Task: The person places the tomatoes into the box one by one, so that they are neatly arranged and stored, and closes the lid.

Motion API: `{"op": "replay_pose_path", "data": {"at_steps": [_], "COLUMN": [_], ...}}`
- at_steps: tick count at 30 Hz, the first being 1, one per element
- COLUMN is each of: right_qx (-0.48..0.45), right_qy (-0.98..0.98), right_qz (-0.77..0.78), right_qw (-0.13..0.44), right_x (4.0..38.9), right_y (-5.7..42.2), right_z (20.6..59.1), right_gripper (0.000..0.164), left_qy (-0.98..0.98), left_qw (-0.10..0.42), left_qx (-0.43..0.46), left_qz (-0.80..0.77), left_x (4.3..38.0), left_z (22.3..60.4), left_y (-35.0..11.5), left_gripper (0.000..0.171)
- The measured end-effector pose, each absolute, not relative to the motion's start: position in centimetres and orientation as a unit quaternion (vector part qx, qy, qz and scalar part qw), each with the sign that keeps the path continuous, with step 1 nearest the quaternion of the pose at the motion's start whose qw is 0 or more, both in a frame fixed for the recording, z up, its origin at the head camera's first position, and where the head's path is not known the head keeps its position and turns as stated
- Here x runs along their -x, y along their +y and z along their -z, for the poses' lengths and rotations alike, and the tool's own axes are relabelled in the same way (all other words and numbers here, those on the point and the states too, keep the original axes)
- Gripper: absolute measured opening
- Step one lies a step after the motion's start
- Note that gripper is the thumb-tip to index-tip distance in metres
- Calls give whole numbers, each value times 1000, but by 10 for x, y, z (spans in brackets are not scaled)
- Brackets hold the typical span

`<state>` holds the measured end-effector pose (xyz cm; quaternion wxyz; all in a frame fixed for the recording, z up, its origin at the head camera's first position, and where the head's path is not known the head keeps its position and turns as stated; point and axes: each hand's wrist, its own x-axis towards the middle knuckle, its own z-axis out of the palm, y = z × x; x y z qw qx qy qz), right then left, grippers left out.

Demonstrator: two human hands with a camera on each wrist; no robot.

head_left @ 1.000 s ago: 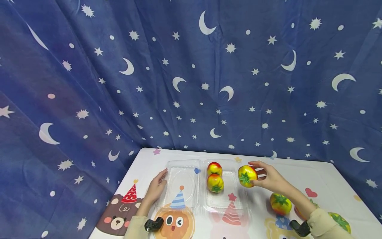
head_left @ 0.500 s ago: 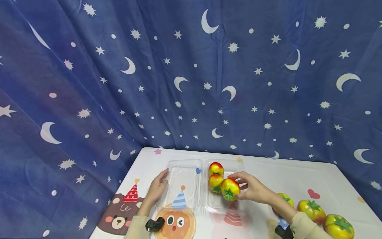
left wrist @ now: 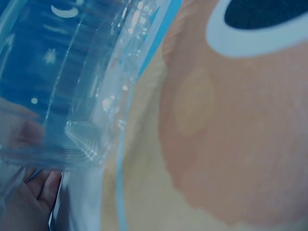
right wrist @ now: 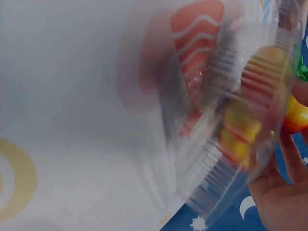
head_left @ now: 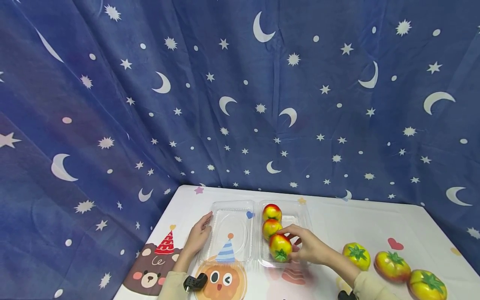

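My right hand [head_left: 313,249] grips a yellow-red fruit [head_left: 280,247] with a green leafy cap, low in the right half of a clear plastic clamshell box [head_left: 303,225]. Two similar fruits, a far one [head_left: 272,212] and a middle one [head_left: 271,229], stand in a row behind it. In the right wrist view the held fruit [right wrist: 297,115] shows partly past the box wall. My left hand [head_left: 198,234] lies along the outer left edge of the box's other half [head_left: 230,233], with relaxed fingers touching it. Through the plastic, the left wrist view shows part of this hand [left wrist: 36,197].
Three more such fruits, a nearer-left one [head_left: 356,256], a middle one [head_left: 392,266] and a right one [head_left: 427,285], lie on the white printed tablecloth [head_left: 345,221] at the right. A blue curtain [head_left: 240,104] with moons and stars hangs behind the table.
My right hand has carried the fruit leftward from beside the box, over its right half, then lower and nearer to me. The left hand stays at the box's left edge.
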<state>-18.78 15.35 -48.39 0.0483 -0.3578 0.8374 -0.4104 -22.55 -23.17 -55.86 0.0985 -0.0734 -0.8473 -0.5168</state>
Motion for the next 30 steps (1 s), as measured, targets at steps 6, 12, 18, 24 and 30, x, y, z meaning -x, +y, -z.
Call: {"op": "replay_pose_path", "data": {"at_steps": [6, 12, 18, 24, 30], "right_qx": [378, 372, 352, 350, 370], "right_qy": [833, 838, 852, 866, 860], "right_qz": [403, 398, 386, 357, 352], "right_qw": [23, 3, 2, 8, -6], "right_x": [186, 185, 184, 185, 184], "right_y": [146, 139, 135, 136, 142], "right_z": [491, 497, 499, 496, 493], "right_gripper": [62, 62, 60, 62, 62], "left_qy": [-845, -847, -845, -847, -847], "left_qw": [102, 102, 102, 106, 101], "left_qx": [75, 75, 80, 81, 72], "left_qz": [519, 517, 518, 515, 517], "left_x": [227, 227, 225, 226, 226], "left_z": [561, 562, 560, 559, 560], "left_y": [-232, -233, -233, -233, -232], "left_gripper": [49, 49, 49, 49, 49]}}
